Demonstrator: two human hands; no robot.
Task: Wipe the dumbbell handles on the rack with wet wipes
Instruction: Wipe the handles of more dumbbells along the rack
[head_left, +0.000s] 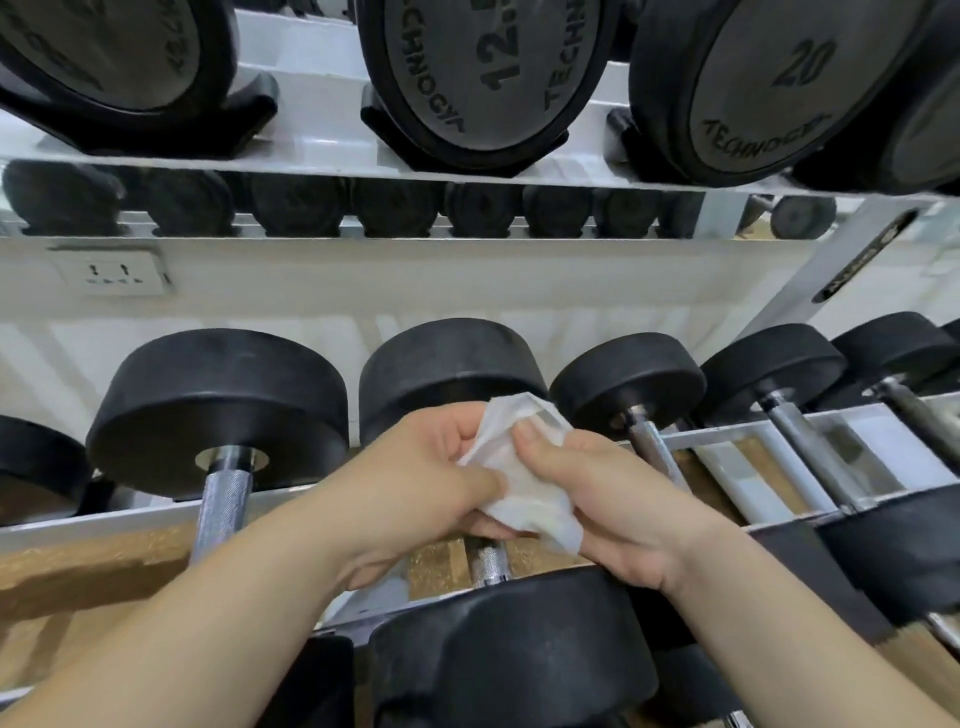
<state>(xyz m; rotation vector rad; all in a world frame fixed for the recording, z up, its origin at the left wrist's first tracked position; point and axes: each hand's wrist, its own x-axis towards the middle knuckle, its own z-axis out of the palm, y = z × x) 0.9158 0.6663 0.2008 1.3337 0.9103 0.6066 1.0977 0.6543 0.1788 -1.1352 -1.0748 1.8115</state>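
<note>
A white wet wipe (524, 478) is held between both hands above the middle dumbbell on the lower rack. My left hand (415, 483) pinches its left edge with thumb and curled fingers. My right hand (608, 499) grips its right side, thumb pressed on top. Just below the hands a short stretch of that dumbbell's knurled steel handle (487, 561) shows; the rest is hidden by the hands. The dumbbell to the left has its handle (221, 504) bare. Dumbbells to the right show shiny handles (652, 447).
The lower rack rail (737, 423) is white metal with black round-headed dumbbells in a row. An upper shelf (322, 161) carries large dumbbells marked 12.5 and 20 close overhead. A wall socket (117, 273) sits behind at left. A slanted rack post (836, 265) stands at right.
</note>
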